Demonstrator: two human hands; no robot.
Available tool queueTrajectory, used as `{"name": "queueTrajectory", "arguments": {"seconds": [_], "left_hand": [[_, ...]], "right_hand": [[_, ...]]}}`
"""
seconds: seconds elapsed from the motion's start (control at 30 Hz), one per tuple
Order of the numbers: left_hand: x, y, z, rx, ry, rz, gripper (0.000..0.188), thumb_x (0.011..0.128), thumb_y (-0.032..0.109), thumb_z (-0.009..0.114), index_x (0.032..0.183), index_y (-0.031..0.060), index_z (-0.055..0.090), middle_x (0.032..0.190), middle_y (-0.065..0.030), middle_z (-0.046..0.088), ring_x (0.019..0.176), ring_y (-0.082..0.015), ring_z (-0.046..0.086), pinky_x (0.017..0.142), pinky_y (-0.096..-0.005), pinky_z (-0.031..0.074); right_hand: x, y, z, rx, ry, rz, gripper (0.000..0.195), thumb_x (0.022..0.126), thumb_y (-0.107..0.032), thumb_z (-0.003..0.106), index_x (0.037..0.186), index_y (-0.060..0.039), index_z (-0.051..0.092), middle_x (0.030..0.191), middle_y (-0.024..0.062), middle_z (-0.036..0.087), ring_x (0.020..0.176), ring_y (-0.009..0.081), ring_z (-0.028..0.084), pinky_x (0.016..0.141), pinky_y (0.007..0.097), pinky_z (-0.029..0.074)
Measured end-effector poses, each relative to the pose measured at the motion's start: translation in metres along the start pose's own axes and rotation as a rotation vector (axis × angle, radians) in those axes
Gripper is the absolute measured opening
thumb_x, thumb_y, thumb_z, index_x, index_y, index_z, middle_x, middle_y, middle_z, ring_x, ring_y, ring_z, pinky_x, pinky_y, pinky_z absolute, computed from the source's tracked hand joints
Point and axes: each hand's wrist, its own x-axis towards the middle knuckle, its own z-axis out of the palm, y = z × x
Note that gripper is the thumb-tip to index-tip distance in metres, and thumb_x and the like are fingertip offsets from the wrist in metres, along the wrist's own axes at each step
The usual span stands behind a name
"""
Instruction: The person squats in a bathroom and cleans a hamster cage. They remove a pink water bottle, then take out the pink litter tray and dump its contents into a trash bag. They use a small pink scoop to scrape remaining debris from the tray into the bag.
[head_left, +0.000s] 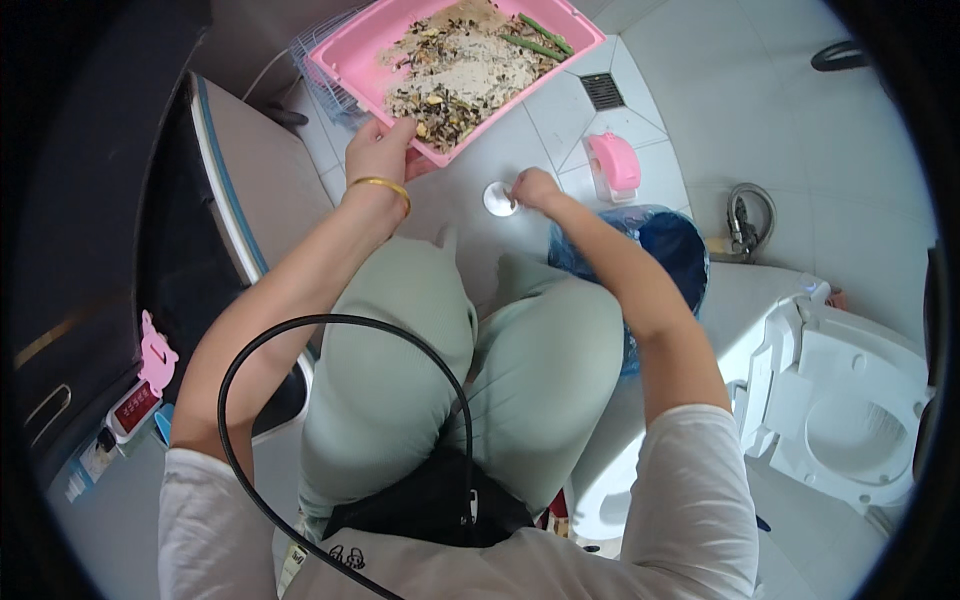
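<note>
My left hand (380, 150) grips the near left corner of a pink plastic tray (345, 56), thumb on top of the rim. The tray is tilted and holds pale sand-like bedding (480, 71), dark seed husks (439, 112) and green bean-like pods (536, 47). My right hand (534, 189) is low over the floor, its fingertips pinched at the rim of a small round white dish (498, 199). A small brownish bit shows at those fingertips, too small to name. Whether the dish touches the floor is unclear.
A wire cage (328, 75) stands behind the tray. Right of my hand are a pink-and-white plastic piece (619, 163), a floor drain (602, 91) and a bin with a blue liner (675, 247). A white toilet (855, 405) is at far right, a cabinet (255, 165) at left.
</note>
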Motion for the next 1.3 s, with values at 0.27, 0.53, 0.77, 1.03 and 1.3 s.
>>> {"name": "queueTrajectory", "arguments": {"seconds": [0.27,0.53,0.77,1.03,1.3], "left_hand": [[0.006,-0.006,-0.003,0.025,0.021,-0.033,0.015,0.076,0.007,0.054,0.068,0.0053,0.042,0.073,-0.0073,0.054,0.061,-0.0177,0.058,0.047,-0.0283,0.053],[0.008,-0.005,0.003,0.056,0.004,-0.04,0.016,0.077,0.007,0.054,0.066,0.007,0.042,0.069,-0.0016,0.049,0.059,-0.0127,0.056,0.046,-0.027,0.053],[0.008,-0.005,0.002,0.06,0.008,-0.031,0.016,0.077,0.007,0.054,0.066,0.0076,0.042,0.065,-0.0003,0.047,0.056,-0.0111,0.053,0.045,-0.0273,0.052],[0.003,-0.004,0.004,0.081,-0.008,0.002,0.009,0.076,0.005,0.053,0.07,0.0062,0.047,0.066,-0.0005,0.049,0.057,-0.0107,0.054,0.045,-0.0261,0.05],[-0.004,0.002,-0.003,0.07,-0.038,0.018,0.011,0.076,0.006,0.054,0.087,0.0031,0.055,0.071,-0.0017,0.055,0.059,-0.01,0.055,0.048,-0.0251,0.05]], "right_hand": [[0.055,0.013,0.063,0.045,0.058,0.265,0.022,0.068,-0.026,0.06,0.079,-0.008,0.066,0.084,0.0131,0.062,0.079,0.0286,0.06,0.071,0.0347,0.048],[0.063,0.041,0.036,0.171,-0.154,-0.146,0.025,0.077,-0.008,0.044,0.093,-0.0011,0.061,0.077,0.0111,0.062,0.062,0.0199,0.06,0.054,0.0298,0.047],[-0.02,0.034,-0.145,0.52,0.378,0.252,0.024,0.074,-0.015,0.049,0.09,-0.0021,0.062,0.074,0.0123,0.062,0.063,0.0218,0.06,0.056,0.0313,0.045],[-0.062,-0.015,-0.206,0.273,1.019,0.096,0.017,0.07,-0.015,0.054,0.08,-0.0049,0.063,0.075,0.0146,0.056,0.072,0.0296,0.054,0.067,0.0364,0.043],[-0.064,0.003,-0.199,0.854,0.859,-0.019,0.036,0.077,-0.024,0.058,0.106,-0.0034,0.052,0.093,0.0062,0.056,0.084,0.0153,0.053,0.074,0.0285,0.043]]}}
